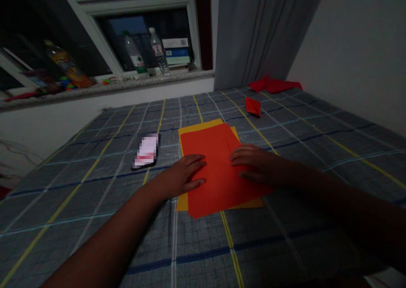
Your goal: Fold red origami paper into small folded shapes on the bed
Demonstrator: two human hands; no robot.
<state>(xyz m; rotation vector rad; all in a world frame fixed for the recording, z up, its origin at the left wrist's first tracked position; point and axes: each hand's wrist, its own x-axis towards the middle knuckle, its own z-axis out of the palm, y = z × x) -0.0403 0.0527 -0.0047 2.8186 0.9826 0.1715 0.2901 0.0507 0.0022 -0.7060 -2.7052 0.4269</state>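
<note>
An orange-red sheet of paper lies on a yellow sheet, both on a grey checked cloth. My left hand rests flat on the left edge of the red sheet, fingers stretched out. On the sheet's right side my right hand presses down with its fingers flat and pointing left. Neither hand holds anything.
A small dark-edged card with blurred print lies left of the papers. Folded red paper pieces sit at the far right. A windowsill carries bottles and books. A grey curtain hangs behind.
</note>
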